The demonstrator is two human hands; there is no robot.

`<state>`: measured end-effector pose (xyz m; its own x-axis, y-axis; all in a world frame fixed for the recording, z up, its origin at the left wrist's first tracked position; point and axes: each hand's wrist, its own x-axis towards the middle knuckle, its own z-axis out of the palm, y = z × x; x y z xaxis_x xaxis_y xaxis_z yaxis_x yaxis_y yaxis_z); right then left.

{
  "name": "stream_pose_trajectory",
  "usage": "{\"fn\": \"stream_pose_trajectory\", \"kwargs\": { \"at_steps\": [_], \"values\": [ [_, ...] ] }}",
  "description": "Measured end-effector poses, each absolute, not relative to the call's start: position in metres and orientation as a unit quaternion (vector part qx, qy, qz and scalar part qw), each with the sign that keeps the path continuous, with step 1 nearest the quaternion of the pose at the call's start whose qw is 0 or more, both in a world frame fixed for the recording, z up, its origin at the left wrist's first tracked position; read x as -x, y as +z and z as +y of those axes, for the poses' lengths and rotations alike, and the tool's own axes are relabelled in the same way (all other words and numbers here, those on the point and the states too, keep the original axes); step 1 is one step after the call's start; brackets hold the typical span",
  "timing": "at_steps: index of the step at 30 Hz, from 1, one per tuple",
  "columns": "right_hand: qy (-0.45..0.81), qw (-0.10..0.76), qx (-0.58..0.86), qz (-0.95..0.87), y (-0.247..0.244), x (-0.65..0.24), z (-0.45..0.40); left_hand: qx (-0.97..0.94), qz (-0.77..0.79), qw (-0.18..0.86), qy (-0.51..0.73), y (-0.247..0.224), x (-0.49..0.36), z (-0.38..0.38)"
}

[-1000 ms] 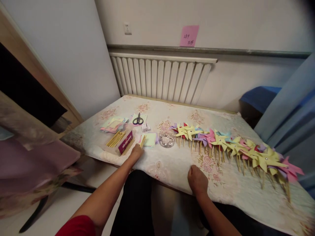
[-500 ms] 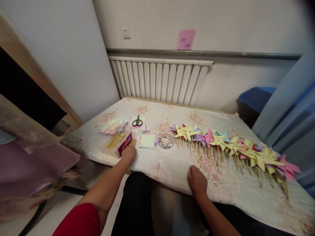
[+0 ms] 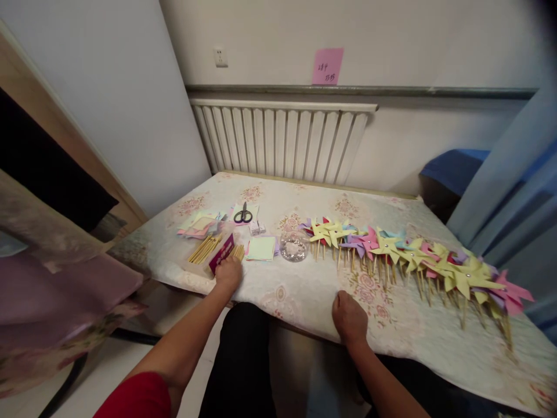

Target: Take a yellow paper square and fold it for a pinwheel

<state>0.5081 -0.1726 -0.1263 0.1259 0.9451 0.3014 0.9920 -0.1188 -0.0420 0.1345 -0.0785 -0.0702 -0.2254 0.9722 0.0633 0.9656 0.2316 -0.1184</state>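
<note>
Thin wooden sticks (image 3: 204,248) lie bundled in a clear pack with a magenta label (image 3: 221,252) near the counter's (image 3: 304,290) front left edge. A small clear dish (image 3: 293,249) holds pale bits. The left hand (image 3: 228,273) curls onto the sticks' near ends; whether it grips any is unclear. The right hand (image 3: 349,319) rests closed on the counter, holding nothing.

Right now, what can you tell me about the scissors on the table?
The scissors have black loop handles and short blades that look closed, pointing away toward the radiator. They lie flat on a pale sheet of paper, at the far left part of the table. No hand touches them. Finer detail is too small to tell.
</note>
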Motion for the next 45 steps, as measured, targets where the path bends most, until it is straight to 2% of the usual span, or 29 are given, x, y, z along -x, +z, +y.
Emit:
{"fn": "stream_pose_trajectory", "kwargs": {
  "at_steps": [6, 10, 23, 45],
  "values": [
    [-0.103, 0.123, 0.74, -0.653, -0.127, -0.509, -0.172, 0.694, -0.713, 0.095, -0.016, -0.072, -0.138, -0.094],
    [-0.099, 0.121, 0.74, -0.654, -0.127, -0.508, -0.172, 0.752, -0.656, 0.051, -0.035, -0.083, -0.154, -0.109],
    [-0.077, 0.115, 0.748, -0.649, -0.123, -0.506, -0.173, 0.705, -0.708, 0.025, -0.033, -0.098, -0.153, -0.101],
    [-0.075, 0.111, 0.752, -0.646, -0.126, -0.507, -0.172, 0.715, -0.697, 0.023, -0.051, -0.105, -0.148, -0.1]
  ]
}}
